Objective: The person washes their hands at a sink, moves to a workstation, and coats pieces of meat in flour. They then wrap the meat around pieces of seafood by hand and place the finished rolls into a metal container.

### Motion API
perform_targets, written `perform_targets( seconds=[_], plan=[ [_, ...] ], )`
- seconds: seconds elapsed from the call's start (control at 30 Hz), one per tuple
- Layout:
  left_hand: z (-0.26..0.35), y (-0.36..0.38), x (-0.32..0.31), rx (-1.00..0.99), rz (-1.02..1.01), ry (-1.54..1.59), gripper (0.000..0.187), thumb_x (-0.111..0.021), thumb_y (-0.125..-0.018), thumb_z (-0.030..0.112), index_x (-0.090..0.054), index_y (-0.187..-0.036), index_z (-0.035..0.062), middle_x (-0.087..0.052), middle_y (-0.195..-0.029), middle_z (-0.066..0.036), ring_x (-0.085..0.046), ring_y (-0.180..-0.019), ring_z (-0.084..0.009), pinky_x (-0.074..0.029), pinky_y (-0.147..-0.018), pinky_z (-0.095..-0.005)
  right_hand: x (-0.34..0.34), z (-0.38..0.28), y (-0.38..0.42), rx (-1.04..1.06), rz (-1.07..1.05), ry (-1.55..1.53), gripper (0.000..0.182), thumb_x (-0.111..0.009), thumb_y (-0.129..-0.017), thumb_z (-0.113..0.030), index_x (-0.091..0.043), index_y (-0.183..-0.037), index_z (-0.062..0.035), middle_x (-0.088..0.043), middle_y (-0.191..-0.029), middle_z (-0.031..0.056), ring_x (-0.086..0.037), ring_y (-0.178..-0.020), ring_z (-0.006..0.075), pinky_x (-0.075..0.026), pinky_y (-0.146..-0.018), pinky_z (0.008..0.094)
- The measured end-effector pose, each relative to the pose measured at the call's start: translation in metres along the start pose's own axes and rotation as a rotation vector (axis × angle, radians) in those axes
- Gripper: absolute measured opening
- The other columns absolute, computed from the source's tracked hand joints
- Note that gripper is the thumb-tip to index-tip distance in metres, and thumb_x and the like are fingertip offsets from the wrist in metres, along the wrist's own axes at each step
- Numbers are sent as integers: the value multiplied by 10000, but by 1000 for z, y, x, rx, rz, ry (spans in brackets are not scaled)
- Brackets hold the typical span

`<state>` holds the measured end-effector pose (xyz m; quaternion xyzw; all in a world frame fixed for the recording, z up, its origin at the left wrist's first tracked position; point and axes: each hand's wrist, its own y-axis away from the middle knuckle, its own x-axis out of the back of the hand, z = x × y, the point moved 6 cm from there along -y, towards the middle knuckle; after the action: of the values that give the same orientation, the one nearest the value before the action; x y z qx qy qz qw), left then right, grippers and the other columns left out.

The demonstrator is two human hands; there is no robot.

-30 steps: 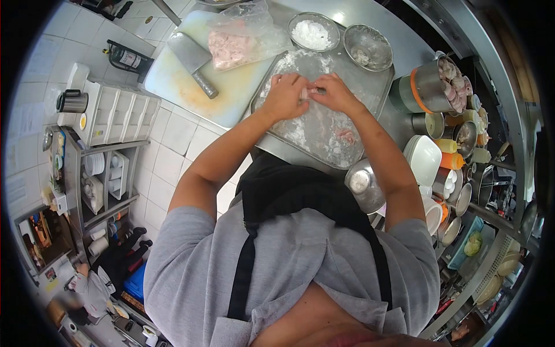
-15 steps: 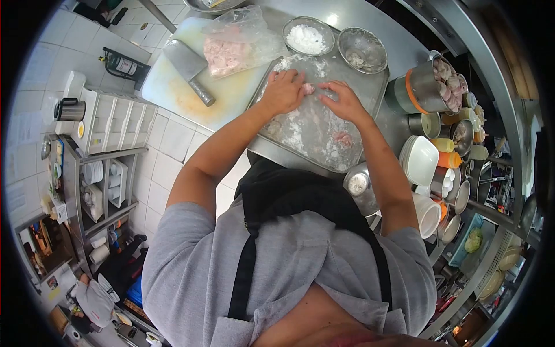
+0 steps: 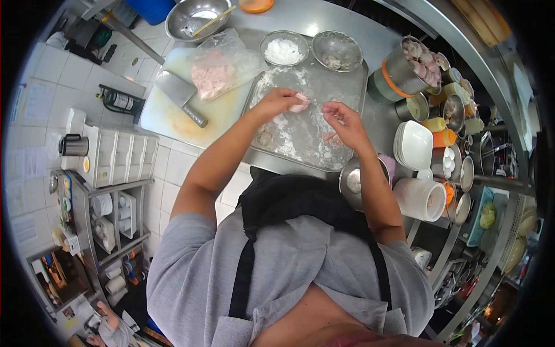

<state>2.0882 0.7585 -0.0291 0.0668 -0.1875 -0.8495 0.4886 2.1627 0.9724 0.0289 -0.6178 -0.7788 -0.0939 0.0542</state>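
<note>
Left fingers (image 3: 288, 100) clamped on half-hidden meat (image 3: 299, 104), right fingers (image 3: 335, 108) apart, another piece (image 3: 328, 137) partly screened.

Covered, cropped, illegible
Pale meat piece (image 3: 299, 105) partly covered by left hand (image 3: 278, 104); steel bowl (image 3: 350, 181) partly behind right forearm (image 3: 377, 184); orange dish (image 3: 256, 6) cropped by top edge; co-worker (image 3: 113, 334) cut off at bottom; print on wall papers (image 3: 39, 99) too small.

A pale pink lump of raw meat (image 3: 299, 103) is pinched in the left hand (image 3: 278, 104) above a rimmed metal tray (image 3: 348, 87) streaked with white powder (image 3: 287, 140), while a second pink piece (image 3: 328, 137) lies on it, partly hidden
</note>
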Motion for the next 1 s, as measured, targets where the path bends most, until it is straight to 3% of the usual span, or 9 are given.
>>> perform_targets(
  seconds=[0.07,0.17,0.33,0.43,0.53,0.6,0.7,0.8,1.0],
  plan=[
    [11,24,-25,39,-88,597,272,-698,-961,177,-691,-1174,8,-723,-1199,-73,-680,-1088,-158,-508,-905,-292,-4,12,7,-23,10,-47,391,-743,-958,-186,-627,-1302,-42,-707,-1106,81,-632,-955,140,-537,-842,303],
    [19,46,-53,-22,-66,839,280,-677,-973,167,-673,-1209,15,-723,-1185,-68,-677,-1089,-164,-502,-925,-308,-16,16,17,-53,13,-105,446,-746,-968,-211,-578,-1331,-14,-710,-1068,87,-629,-916,130,-532,-801,291],
    [28,75,-83,-60,74,861,365,-614,-988,149,-596,-1341,57,-682,-1278,-64,-619,-1193,-168,-435,-1037,-345,-42,11,24,-47,84,-198,476,-752,-965,-220,-549,-1337,-1,-719,-1032,87,-645,-902,130,-525,-794,287],
    [31,87,-87,-161,132,798,413,-564,-1011,201,-549,-1403,72,-658,-1322,-64,-596,-1231,-181,-399,-1081,-353,-47,2,26,6,157,-219,431,-759,-958,-215,-586,-1289,1,-724,-1027,67,-656,-903,118,-516,-816,289],
    [40,98,-84,-236,117,988,492,-544,-1020,350,-529,-1427,73,-651,-1323,-104,-610,-1213,-222,-415,-1086,-396,-45,-27,37,155,183,-85,370,-777,-921,-193,-644,-1223,-25,-725,-1021,80,-682,-905,176,-524,-832,342],
    [40,105,-86,-7,17,1188,645,-541,-987,520,-528,-1377,6,-663,-1233,-148,-646,-1112,-284,-467,-1015,-402,-46,-66,53,453,252,400,333,-790,-849,-157,-691,-1152,-60,-704,-1028,73,-665,-949,252,-497,-900,415],
    [23,102,-88,113,-17,1263,730,-536,-961,602,-536,-1313,-37,-661,-1181,-194,-654,-1113,-315,-513,-962,-449,-59,-93,67,652,185,745,380,-797,-794,-180,-700,-1149,-88,-660,-1076,70,-608,-1034,305,-440,-968,457],
    [11,100,-87,190,122,1192,695,-494,-978,603,-565,-1220,-44,-660,-1150,-197,-659,-1109,-328,-534,-944,-469,-70,-95,72,662,149,838,356,-796,-786,-203,-709,-1115,-98,-629,-1115,49,-570,-1083,282,-402,-991,447],
    [32,112,-99,213,42,1223,645,-400,-1017,566,-604,-1149,-31,-669,-1130,-186,-673,-1088,-300,-540,-948,-452,-73,-95,71,638,130,768,255,-791,-796,-198,-725,-1020,-97,-622,-1131,55,-559,-1107,287,-410,-977,447]
  ],
)
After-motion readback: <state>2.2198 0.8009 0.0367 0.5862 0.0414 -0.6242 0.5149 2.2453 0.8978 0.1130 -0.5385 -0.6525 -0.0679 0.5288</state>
